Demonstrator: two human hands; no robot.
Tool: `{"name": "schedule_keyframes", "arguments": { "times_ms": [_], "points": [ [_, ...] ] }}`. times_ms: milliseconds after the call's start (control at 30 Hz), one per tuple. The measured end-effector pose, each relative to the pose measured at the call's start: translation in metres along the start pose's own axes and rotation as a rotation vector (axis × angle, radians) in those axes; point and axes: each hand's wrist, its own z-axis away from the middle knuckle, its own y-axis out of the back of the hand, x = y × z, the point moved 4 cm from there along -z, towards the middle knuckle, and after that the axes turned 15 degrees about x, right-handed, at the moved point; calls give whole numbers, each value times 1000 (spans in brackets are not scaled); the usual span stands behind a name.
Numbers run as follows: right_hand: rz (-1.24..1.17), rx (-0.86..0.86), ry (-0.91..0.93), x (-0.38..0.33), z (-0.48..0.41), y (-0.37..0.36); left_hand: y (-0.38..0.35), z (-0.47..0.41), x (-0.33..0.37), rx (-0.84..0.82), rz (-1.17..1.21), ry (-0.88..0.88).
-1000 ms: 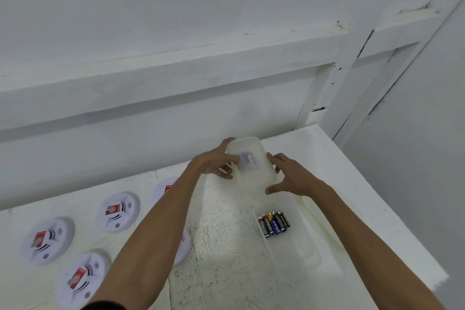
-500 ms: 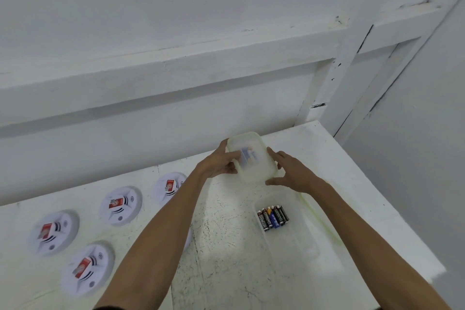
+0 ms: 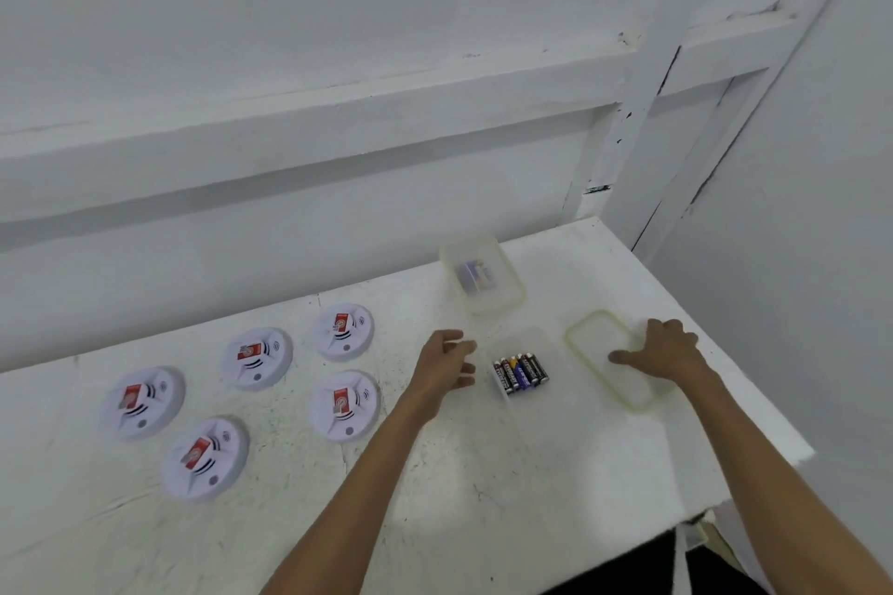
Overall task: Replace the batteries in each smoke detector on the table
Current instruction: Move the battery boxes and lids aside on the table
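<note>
Status: five smoke detectors (image 3: 256, 358) lie face up on the left part of the tabletop (image 3: 483, 473), well apart from both hands. None appears opened.

Battery supply: a row of batteries (image 3: 521, 372) lies in an open clear box (image 3: 529, 341) between the hands. A second box (image 3: 497, 300), lid on, stands behind it and holds more batteries.

Hands: the left hand (image 3: 447, 360) hovers just beside the open box, fingers loosely curled and grasping nothing. The right hand (image 3: 664, 353) rests with spread, released fingers on the loose lid (image 3: 592, 338), near the right edge of the tabletop.

Hazards:
- Mixing cells. Two separate sets are present, and it cannot be told which set is fresh. Removed cells dropped into the wrong box would probably be refitted.
- Sliding the box. It looks light; a sideways reach could push it and scatter the row.
- Losing the lid. An outward sweep of the right hand could send it off the edge.
</note>
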Motion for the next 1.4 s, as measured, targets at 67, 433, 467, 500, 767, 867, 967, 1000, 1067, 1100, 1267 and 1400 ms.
{"name": "schedule_keyframes", "arguments": {
  "times_ms": [67,433,467,500,767,867,967,1000,1067,1100,1267,1400],
  "points": [
    [-23,2,-18,8,7,-2,-4,22,-13,-31,-2,30],
    [-332,267,243,-27,63,48,-33,77,-46,91,79,92],
    [-325,300,303,-37,81,50,-36,79,-44,123,92,87],
    [-310,313,350,-47,100,51,-40,80,-44,153,114,100],
    [-131,338,684,-93,191,3,-52,104,-36,194,255,135],
    [-196,243,787,-90,199,-11,-46,99,-42,213,242,106],
    [-495,260,731,-73,186,-2,-44,98,-46,322,114,31],
    [-556,292,669,-66,176,2,-43,98,-47,383,33,-25],
    [-547,279,566,-53,153,4,-41,102,-46,526,-107,-144],
    [-509,241,540,-50,142,2,-41,105,-44,582,-155,-188],
    [-667,118,455,-48,117,-4,-50,114,-43,584,-187,-258],
    [-815,86,341,-45,113,-4,-45,111,-51,557,-19,-148]
  ]
}}
